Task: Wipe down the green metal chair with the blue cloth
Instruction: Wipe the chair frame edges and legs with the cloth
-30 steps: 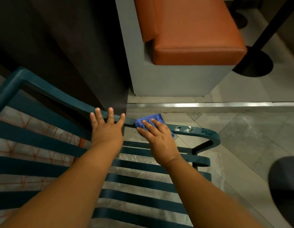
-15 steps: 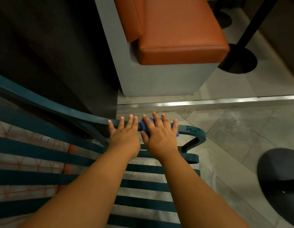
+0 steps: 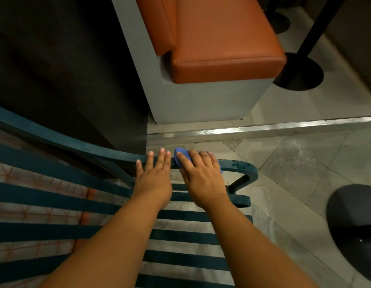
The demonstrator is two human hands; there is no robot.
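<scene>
From the head camera, looking down, the right hand (image 3: pixel 203 179) lies flat on the blue cloth (image 3: pixel 181 155), its fingers straight and slightly spread, pressing the cloth onto the top rail of the green chair (image 3: pixel 80 147); nothing is curled round the cloth, and only its crumpled far edge and a sliver at the right show past the fingers. The left hand (image 3: pixel 154 177) rests just beside it on the same rail, fingers straight and close together, the fingertips reaching over the far edge of the rail and holding nothing. The two hands are side by side, almost touching. The chair is painted metal, dark teal-green, with a flat rail that bends in a rounded loop at its right end, where the paint is chipped in small specks. Below the rail run flat parallel slats with gaps between them, through which a pale floor and an orange-patterned surface show. Beyond the chair stands a bench (image 3: pixel 220 44) with a smooth orange padded seat and back on a plain grey block base. A shiny metal strip (image 3: pixel 263 129) crosses the grey tiled floor. To the right are a round black table base (image 3: pixel 298 73) with its dark pole and, lower down, another dark rounded base (image 3: pixel 355 225).
</scene>
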